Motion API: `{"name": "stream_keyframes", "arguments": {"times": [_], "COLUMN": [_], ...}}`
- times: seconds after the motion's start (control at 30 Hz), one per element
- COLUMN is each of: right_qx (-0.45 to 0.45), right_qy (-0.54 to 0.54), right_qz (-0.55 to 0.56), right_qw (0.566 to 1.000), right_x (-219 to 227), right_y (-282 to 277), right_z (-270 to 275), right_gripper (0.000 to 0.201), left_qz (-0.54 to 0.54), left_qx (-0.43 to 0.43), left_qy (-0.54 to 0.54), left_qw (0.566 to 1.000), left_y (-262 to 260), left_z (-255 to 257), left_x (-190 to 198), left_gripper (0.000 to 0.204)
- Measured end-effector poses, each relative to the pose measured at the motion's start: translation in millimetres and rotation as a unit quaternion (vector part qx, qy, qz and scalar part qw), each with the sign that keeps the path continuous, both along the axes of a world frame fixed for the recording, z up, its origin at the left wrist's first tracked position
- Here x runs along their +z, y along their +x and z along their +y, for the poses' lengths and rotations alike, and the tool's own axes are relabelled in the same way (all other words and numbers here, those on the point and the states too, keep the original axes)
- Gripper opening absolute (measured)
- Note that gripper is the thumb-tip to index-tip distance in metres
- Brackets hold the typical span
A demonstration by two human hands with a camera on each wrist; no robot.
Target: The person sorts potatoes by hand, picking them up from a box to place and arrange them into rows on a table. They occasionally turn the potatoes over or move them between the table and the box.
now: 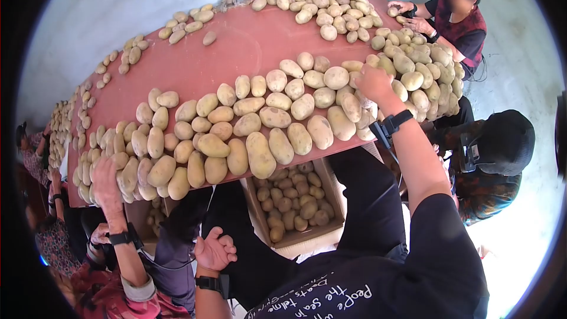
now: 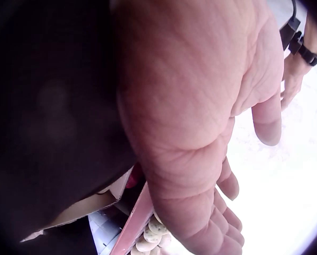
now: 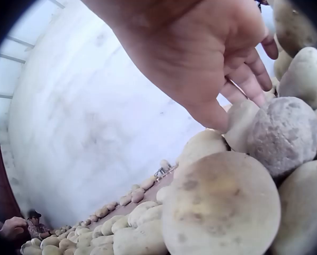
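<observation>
Creased left hand (image 2: 201, 122) slack, right hand (image 1: 373, 82) spread on lumpy potatoes (image 1: 277, 121).

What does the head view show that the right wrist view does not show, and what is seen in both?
Only the head view shows the whole red table, the cardboard box of potatoes under its edge, the left hand hanging idle below, and other people around. Only the right wrist view shows, from close, the palm side of the right hand, fingers fairly straight, fingertips at a grey potato. Both show that right hand over the potato pile.
</observation>
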State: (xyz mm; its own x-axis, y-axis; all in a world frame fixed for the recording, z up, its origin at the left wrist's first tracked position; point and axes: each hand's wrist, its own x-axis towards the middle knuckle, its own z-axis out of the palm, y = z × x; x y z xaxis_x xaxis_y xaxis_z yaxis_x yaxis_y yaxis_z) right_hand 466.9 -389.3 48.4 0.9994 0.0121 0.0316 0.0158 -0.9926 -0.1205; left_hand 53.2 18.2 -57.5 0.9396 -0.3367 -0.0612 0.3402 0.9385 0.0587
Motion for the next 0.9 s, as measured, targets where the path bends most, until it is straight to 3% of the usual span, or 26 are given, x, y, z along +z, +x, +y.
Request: {"name": "stream_keyframes", "arguments": {"times": [0.07, 0.17, 0.27, 0.33, 0.37, 0.4, 0.47, 0.5, 0.53, 0.6, 0.67, 0.73, 0.77, 0.83, 0.9], "right_qx": [0.019, 0.052, 0.25, 0.388, 0.419, 0.47, 0.518, 0.494, 0.455, 0.449, 0.424, 0.373, 0.379, 0.496, 0.488], "right_qy": [-0.015, -0.028, 0.108, 0.239, 0.235, 0.273, 0.176, 0.101, 0.021, -0.079, -0.009, 0.049, 0.058, -0.014, -0.004], "right_qz": [0.006, -0.146, -0.285, -0.24, -0.168, -0.064, 0.093, 0.256, 0.409, 0.446, 0.311, 0.195, 0.227, 0.141, 0.185], "right_qw": [1.0, 0.988, 0.919, 0.857, 0.861, 0.837, 0.832, 0.825, 0.791, 0.77, 0.85, 0.906, 0.895, 0.857, 0.853], "right_x": [-9, 14, 34, 27, 18, 7, -55, -85, -112, -163, -234, -269, -275, -314, -374], "right_y": [8, -26, -77, -130, -162, -184, -216, -225, -231, -238, -247, -241, -232, -217, -205], "right_z": [-7, 15, 44, 72, 83, 96, 106, 108, 110, 117, 109, 114, 115, 110, 97], "right_gripper": [0.034, 0.025, 0.018, 0.018, 0.012, 0.008, 0.01, 0.011, 0.013, 0.015, 0.016, 0.021, 0.025, 0.036, 0.051], "left_qz": [-0.001, 0.004, -0.002, -0.003, -0.005, -0.009, -0.012, -0.014, -0.017, -0.015, -0.022, -0.035, -0.037, 0.009, -0.004], "left_qx": [0.001, 0.007, 0.005, 0.004, 0.003, 0.001, 0.001, 0.0, 0.001, 0.001, -0.001, -0.012, -0.018, -0.038, -0.041], "left_qy": [0.005, 0.014, 0.012, 0.006, 0.002, 0.0, -0.004, -0.004, -0.012, -0.016, -0.021, -0.022, -0.027, 0.013, 0.03], "left_qw": [1.0, 1.0, 1.0, 1.0, 1.0, 1.0, 1.0, 1.0, 1.0, 1.0, 1.0, 0.999, 0.999, 0.999, 0.999], "left_y": [3, 0, -1, 0, 0, 0, 0, 0, 0, 0, -1, 1, 2, 6, 6], "left_z": [-1, -1, 0, 1, 1, 2, 1, 2, 1, -1, -1, 0, 1, 3, 4], "left_x": [1, 1, -2, -1, -1, -2, -3, -3, -3, -4, -4, -6, -6, 1, -3], "left_gripper": [0.06, 0.061, 0.06, 0.06, 0.06, 0.06, 0.061, 0.061, 0.061, 0.062, 0.064, 0.065, 0.065, 0.068, 0.068]}}
